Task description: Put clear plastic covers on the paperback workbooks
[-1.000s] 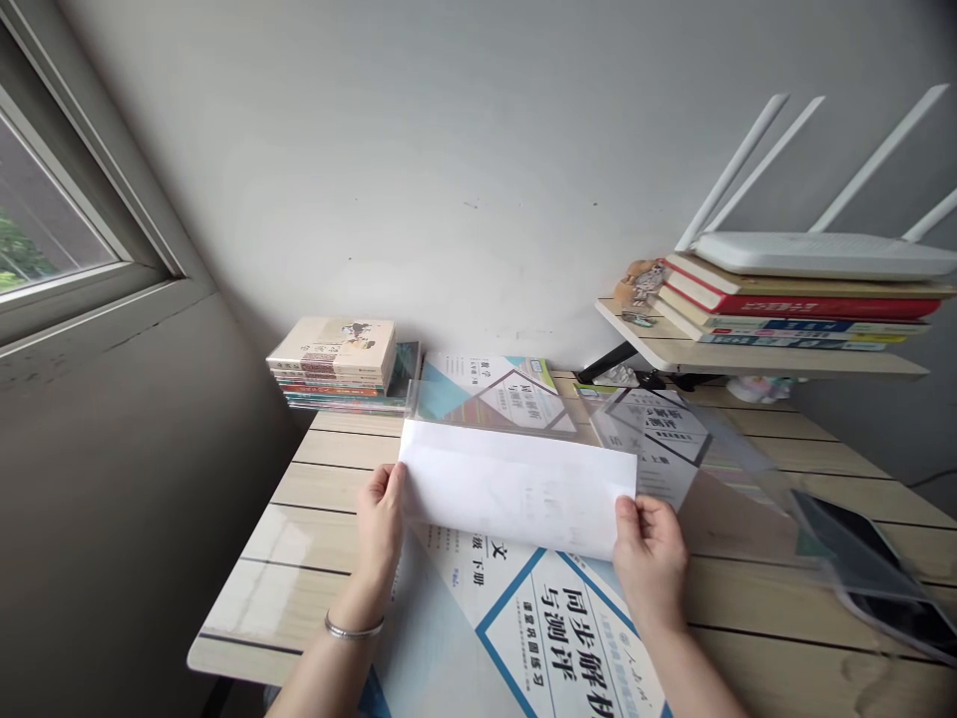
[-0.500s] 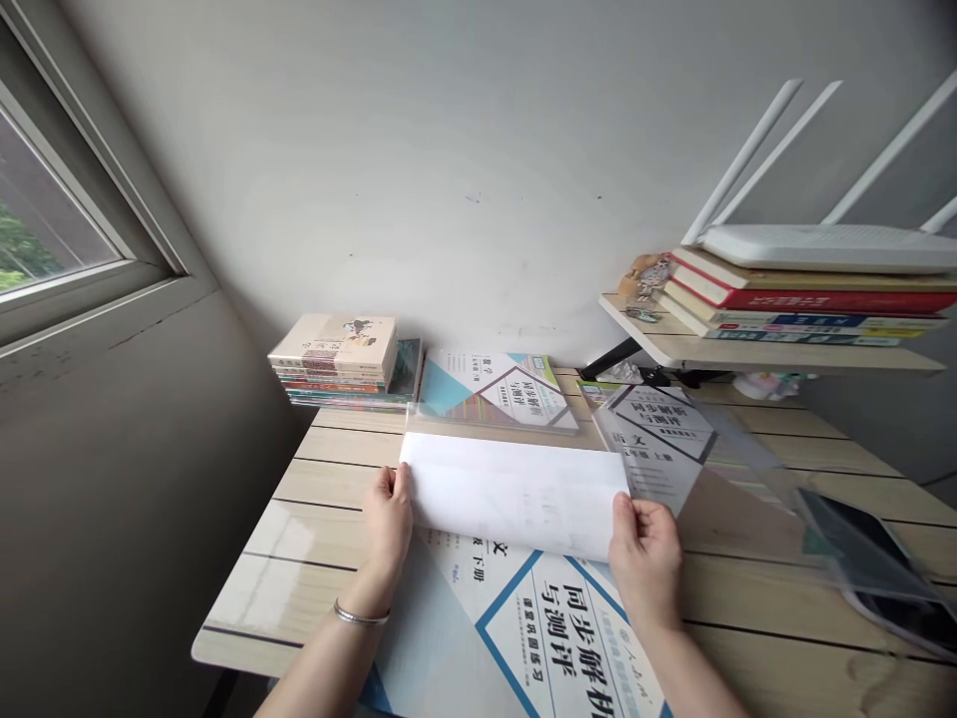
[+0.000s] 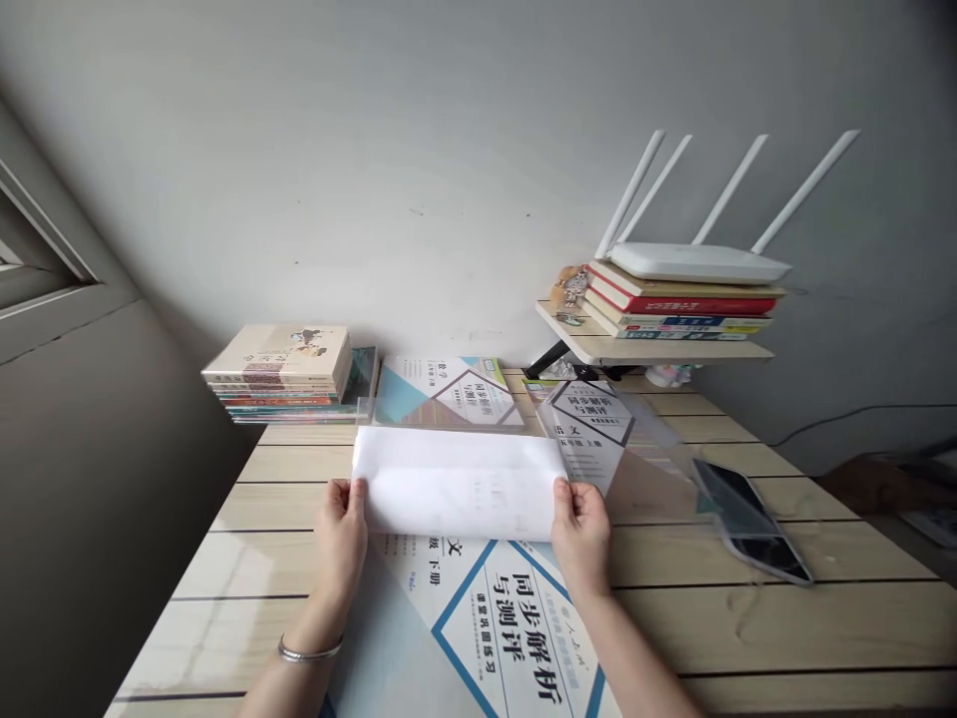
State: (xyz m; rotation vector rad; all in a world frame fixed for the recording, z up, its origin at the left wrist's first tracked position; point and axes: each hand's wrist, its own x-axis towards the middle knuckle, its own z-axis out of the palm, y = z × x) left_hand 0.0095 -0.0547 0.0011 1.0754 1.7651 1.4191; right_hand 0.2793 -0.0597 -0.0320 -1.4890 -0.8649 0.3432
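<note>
My left hand (image 3: 342,529) grips the left edge of a white folded sheet of paper (image 3: 456,484), with its thumb on top. On the opposite edge my right hand (image 3: 580,529) pinches the same sheet, its fingers curled under. The sheet lies across the upper part of a workbook (image 3: 464,618) with blue diamond lines on its cover. Whether sheet and workbook are joined, I cannot tell. Clear plastic film (image 3: 658,489) is spread out past my right hand, partly over a second workbook (image 3: 587,429) and a phone (image 3: 748,514).
At the back left of the slatted table (image 3: 284,509) stands a stack of books (image 3: 276,369). Another workbook (image 3: 449,392) lies near the wall. To the right, a small raised shelf (image 3: 665,351) carries more books (image 3: 695,304) and a white router (image 3: 699,261) with upright antennas.
The head view has turned to the right, so everything sits further left in the picture. Both hands keep the same hold on the white sheet, which has hardly moved over the workbook.
</note>
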